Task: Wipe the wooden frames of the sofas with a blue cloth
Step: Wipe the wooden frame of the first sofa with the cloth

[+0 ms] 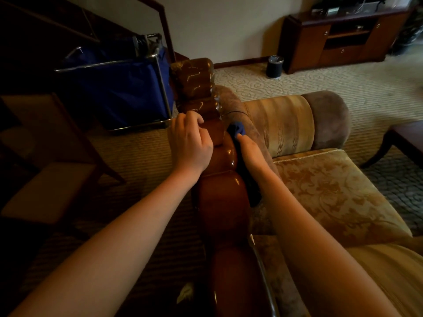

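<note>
Two bare forearms reach forward along the sofa's wooden frame (223,202), a glossy reddish-brown rail carved into rounded, bulging lobes that catch the light. The left hand (191,139) rests on top of the rail with its fingers curled over a lobe, gripping the wood. The right hand (250,154) lies on the rail's inner side, fingers extended and pressing the blue cloth (238,130) against the wood; the cloth, soft and dark, bunches past the fingertips and trails back under the wrist. To the right, the sofa's seat cushion (332,191) is gold fabric with a woven floral damask pattern, and beyond it sits a striped golden bolster (280,124) with a plush mauve end. Farther up the rail the carving shows pale gilt veining. Left of the rail stands a cart (123,88) with a blue fabric bag on a shiny metal tube frame. The carpet (297,81) has a beige looped pattern. Against the far wall stand a small dark cylindrical bin (274,67) and a polished wooden cabinet (338,40). No writing is legible.
</note>
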A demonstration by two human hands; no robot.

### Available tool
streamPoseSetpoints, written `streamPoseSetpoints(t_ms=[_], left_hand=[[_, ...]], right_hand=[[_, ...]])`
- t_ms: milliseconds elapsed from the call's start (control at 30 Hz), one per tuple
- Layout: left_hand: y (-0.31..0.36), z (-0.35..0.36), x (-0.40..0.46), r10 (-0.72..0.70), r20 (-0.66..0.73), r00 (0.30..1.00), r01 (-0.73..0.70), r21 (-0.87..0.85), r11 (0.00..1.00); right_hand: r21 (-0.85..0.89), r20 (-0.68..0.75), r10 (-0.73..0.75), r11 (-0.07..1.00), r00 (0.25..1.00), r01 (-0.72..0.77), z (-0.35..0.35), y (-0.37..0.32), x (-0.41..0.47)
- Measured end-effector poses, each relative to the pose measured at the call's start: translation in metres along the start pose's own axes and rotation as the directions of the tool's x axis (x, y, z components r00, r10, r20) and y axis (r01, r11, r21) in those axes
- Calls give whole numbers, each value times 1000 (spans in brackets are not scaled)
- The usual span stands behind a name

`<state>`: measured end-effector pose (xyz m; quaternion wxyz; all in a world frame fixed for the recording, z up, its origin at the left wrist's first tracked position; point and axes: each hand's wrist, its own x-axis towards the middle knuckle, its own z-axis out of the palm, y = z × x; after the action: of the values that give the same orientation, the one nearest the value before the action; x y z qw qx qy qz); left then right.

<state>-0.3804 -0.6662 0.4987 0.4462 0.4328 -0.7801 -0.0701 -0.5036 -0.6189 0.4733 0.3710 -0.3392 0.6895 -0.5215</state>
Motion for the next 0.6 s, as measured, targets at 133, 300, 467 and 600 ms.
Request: streamPoseSetpoints(t_ms=[133, 300, 467, 600], left_hand=[[-1, 1, 0, -16, 16, 1000, 17, -30, 999], [-2, 0, 2, -17, 48, 999, 19, -40, 999], [-8, 3, 5, -10, 76, 997, 16, -73, 997], [-9, 2, 7, 6, 83, 997, 6, -148, 989]], right_hand=[[102, -14, 21, 995, 1000, -19, -7, 12, -46], [49, -94, -85, 995, 992, 90, 2, 3, -82], [-418, -138, -252, 891, 958, 174, 30, -21, -63], [-277, -185, -121, 959, 975, 66, 23, -32, -33]])
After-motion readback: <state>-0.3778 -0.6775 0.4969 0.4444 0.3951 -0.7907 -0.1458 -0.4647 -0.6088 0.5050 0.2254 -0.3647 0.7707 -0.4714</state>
